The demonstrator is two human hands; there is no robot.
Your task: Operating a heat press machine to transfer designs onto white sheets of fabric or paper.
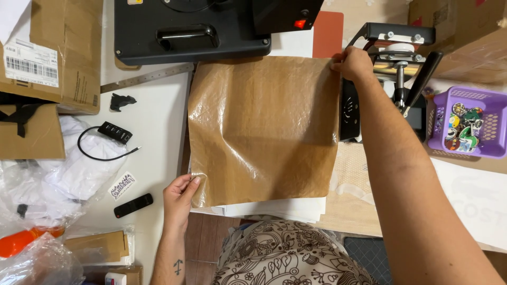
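A large brown glossy sheet (264,129) lies flat in front of me, covering a white folded fabric (280,210) whose edge shows at the near side. My left hand (179,198) pinches the sheet's near left corner. My right hand (353,64) grips the sheet's far right corner, arm stretched across the right side. A black heat press (190,29) with a red light stands just behind the sheet.
A small black press with a lever (401,63) stands right of the sheet, beside a purple basket (494,121) of small colourful items. At left lie cardboard boxes (63,53), a metal ruler (148,77), a black cabled hub (115,132), white fabric in plastic, an orange tool (21,240).
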